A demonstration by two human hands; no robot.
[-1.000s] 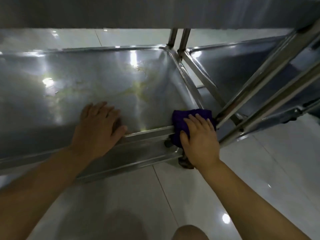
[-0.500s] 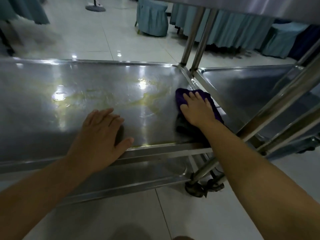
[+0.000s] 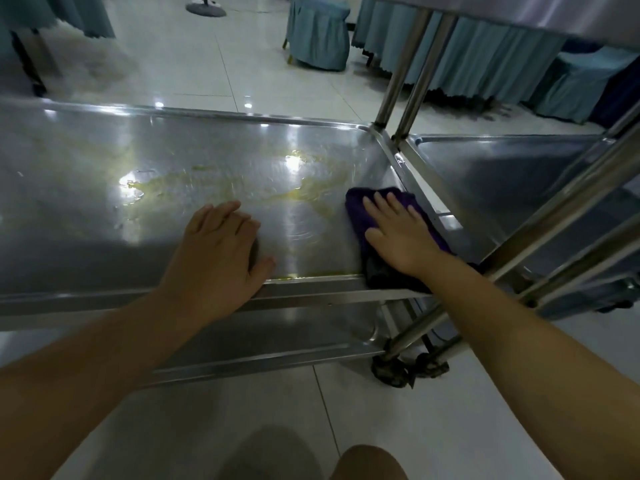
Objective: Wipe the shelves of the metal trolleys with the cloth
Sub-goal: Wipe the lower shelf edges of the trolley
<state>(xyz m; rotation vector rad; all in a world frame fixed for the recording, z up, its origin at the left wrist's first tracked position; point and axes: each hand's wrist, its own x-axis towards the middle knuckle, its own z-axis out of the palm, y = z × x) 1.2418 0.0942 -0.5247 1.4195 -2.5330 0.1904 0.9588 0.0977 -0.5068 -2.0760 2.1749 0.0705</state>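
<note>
1. Lying at the right end of the trolley shelf (image 3: 86,216), against its raised side rim: purple cloth (image 3: 360,216).
2. Pressed flat on the cloth, fingers spread, not clenched: right hand (image 3: 398,233).
3. Rested open-palmed on the bare shelf by the near rim, holding nothing: left hand (image 3: 221,258).
4. Smeared across the shelf between cloth and far rim: yellowish streaks (image 3: 214,181).
5. Parked just beside on the right: second trolley (image 3: 502,174).

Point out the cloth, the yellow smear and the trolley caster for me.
cloth (image 3: 358,211): head view, bare purple corner.
yellow smear (image 3: 304,194): head view, streak on shelf.
trolley caster (image 3: 389,372): head view, dark wheel.
</note>
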